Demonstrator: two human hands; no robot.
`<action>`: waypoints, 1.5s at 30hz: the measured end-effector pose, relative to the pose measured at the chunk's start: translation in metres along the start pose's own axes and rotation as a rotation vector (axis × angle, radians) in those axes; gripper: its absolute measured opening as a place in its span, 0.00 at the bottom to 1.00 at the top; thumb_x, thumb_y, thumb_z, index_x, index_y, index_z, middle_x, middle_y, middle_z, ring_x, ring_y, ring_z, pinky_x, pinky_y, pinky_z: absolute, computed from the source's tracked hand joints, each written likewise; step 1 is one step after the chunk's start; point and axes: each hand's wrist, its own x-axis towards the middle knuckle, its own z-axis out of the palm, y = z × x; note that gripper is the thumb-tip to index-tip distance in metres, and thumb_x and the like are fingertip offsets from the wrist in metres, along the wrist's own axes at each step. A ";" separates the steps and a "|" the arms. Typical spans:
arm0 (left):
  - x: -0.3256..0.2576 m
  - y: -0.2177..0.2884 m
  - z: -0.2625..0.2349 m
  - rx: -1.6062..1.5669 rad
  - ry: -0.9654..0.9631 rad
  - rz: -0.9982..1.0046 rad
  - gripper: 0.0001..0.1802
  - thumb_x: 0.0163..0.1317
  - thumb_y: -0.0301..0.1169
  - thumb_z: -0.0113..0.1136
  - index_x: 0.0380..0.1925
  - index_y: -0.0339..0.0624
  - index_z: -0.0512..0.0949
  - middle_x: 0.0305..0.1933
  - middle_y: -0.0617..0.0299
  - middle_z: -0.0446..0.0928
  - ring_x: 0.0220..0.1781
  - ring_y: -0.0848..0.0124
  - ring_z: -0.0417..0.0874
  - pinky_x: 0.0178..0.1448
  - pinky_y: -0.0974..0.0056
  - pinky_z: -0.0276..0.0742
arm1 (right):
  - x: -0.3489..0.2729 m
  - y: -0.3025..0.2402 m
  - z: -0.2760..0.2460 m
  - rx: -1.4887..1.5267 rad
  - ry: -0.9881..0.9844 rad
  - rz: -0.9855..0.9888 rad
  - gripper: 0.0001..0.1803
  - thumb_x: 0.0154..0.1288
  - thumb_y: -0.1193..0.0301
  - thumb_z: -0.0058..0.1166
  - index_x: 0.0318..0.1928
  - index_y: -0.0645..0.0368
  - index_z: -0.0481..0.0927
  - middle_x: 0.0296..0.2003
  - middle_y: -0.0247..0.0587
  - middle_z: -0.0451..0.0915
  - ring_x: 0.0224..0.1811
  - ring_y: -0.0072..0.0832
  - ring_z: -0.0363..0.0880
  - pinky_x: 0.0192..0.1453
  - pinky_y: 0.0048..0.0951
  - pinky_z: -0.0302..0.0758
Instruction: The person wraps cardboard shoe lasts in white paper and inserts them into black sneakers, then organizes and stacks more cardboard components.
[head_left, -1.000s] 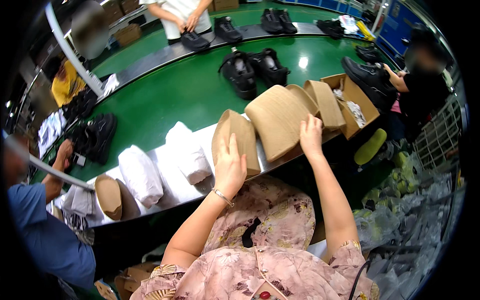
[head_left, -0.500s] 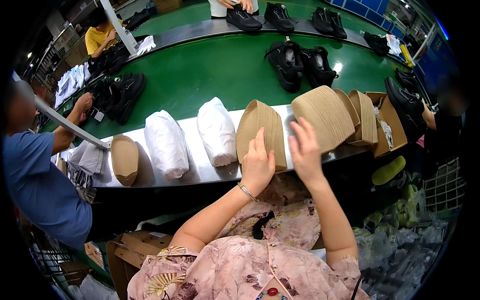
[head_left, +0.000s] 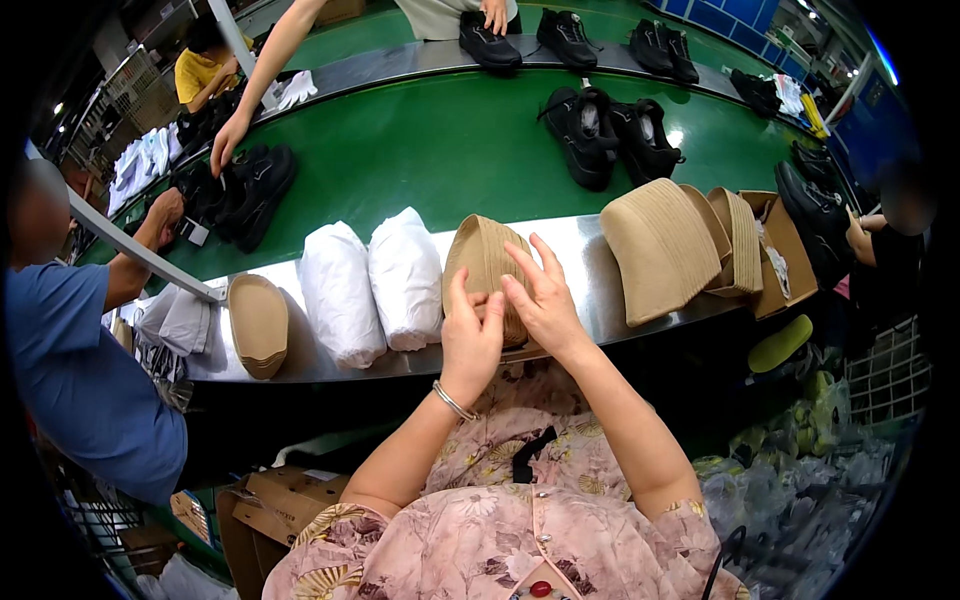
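Note:
In front of me, on the metal strip, stands a stack of tan cardboard insole-shaped pieces (head_left: pixel 478 248) with rounded tops. My left hand (head_left: pixel 473 345) is at its near left side, index finger raised and thumb apart. From the right, my right hand (head_left: pixel 546 312) reaches over the same stack with fingers spread; whether the fingertips press on it cannot be made out. Neither hand is closed round anything. Two white paper-wrapped bundles (head_left: pixel 340 295) (head_left: pixel 406 280) lie side by side just left of the stack. A bigger tan stack (head_left: pixel 662 255) leans to the right.
Farther left sits a small tan stack (head_left: pixel 257 325). An open cardboard box (head_left: pixel 785 255) is at the right. Black shoes (head_left: pixel 582 140) stand on the green belt (head_left: pixel 400 140). A co-worker in blue (head_left: pixel 90 370) is at left; another person's arm (head_left: pixel 268 75) reaches across the belt.
The middle tan stack has shifted left, away from the bigger stack, with both hands following. The right wrapped bundle now lies closer to the left one. Across the belt, a person's arm has stretched toward the left shoes.

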 end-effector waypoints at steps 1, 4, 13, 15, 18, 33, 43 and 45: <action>0.008 -0.012 0.001 -0.051 0.019 0.030 0.26 0.63 0.34 0.52 0.55 0.28 0.62 0.36 0.45 0.79 0.36 0.59 0.82 0.40 0.61 0.75 | 0.003 0.000 0.005 0.001 -0.014 0.021 0.25 0.64 0.60 0.47 0.59 0.56 0.68 0.62 0.62 0.57 0.64 0.56 0.55 0.65 0.44 0.58; 0.039 -0.024 0.005 -0.127 -0.038 -0.093 0.19 0.65 0.36 0.50 0.43 0.27 0.72 0.34 0.47 0.79 0.36 0.63 0.81 0.40 0.62 0.74 | 0.005 0.005 0.027 -0.131 -0.034 0.088 0.25 0.66 0.58 0.43 0.62 0.47 0.65 0.64 0.57 0.55 0.66 0.54 0.53 0.65 0.50 0.55; 0.057 -0.033 0.020 -0.224 0.075 -0.066 0.15 0.66 0.31 0.47 0.24 0.31 0.73 0.20 0.63 0.72 0.22 0.78 0.68 0.25 0.68 0.65 | -0.004 -0.010 0.041 -0.244 -0.013 0.182 0.23 0.70 0.59 0.35 0.64 0.44 0.62 0.67 0.50 0.51 0.70 0.51 0.45 0.61 0.66 0.52; 0.053 -0.028 0.022 -0.046 0.133 0.016 0.14 0.65 0.30 0.48 0.24 0.30 0.72 0.18 0.61 0.71 0.21 0.77 0.68 0.24 0.66 0.65 | -0.005 -0.012 0.038 -0.230 -0.018 0.208 0.23 0.70 0.59 0.35 0.64 0.44 0.62 0.67 0.50 0.50 0.70 0.51 0.45 0.59 0.70 0.53; 0.048 -0.025 0.020 -0.020 0.193 0.024 0.15 0.64 0.30 0.46 0.22 0.31 0.72 0.19 0.48 0.73 0.20 0.58 0.73 0.26 0.58 0.67 | -0.006 -0.017 0.038 -0.247 -0.016 0.210 0.23 0.70 0.59 0.36 0.64 0.44 0.62 0.67 0.52 0.51 0.70 0.53 0.45 0.58 0.70 0.54; 0.010 0.037 -0.021 0.034 0.510 0.368 0.09 0.68 0.29 0.46 0.33 0.35 0.73 0.29 0.62 0.74 0.30 0.71 0.74 0.35 0.66 0.71 | -0.011 -0.011 0.019 -0.156 0.133 0.214 0.24 0.70 0.61 0.39 0.61 0.57 0.64 0.61 0.58 0.59 0.65 0.56 0.55 0.62 0.56 0.59; -0.069 0.079 0.043 -0.883 -0.390 -0.212 0.11 0.69 0.34 0.46 0.34 0.38 0.72 0.36 0.68 0.74 0.37 0.81 0.70 0.44 0.74 0.66 | -0.126 -0.059 -0.116 0.476 0.205 0.233 0.56 0.56 0.51 0.58 0.68 0.70 0.37 0.67 0.60 0.45 0.71 0.43 0.44 0.71 0.36 0.46; -0.092 0.069 0.069 -0.820 -0.562 -0.341 0.10 0.69 0.33 0.46 0.32 0.39 0.72 0.34 0.69 0.74 0.35 0.82 0.71 0.42 0.75 0.67 | -0.171 -0.044 -0.119 0.530 0.334 0.372 0.54 0.57 0.52 0.58 0.68 0.70 0.37 0.66 0.61 0.46 0.71 0.43 0.44 0.71 0.36 0.45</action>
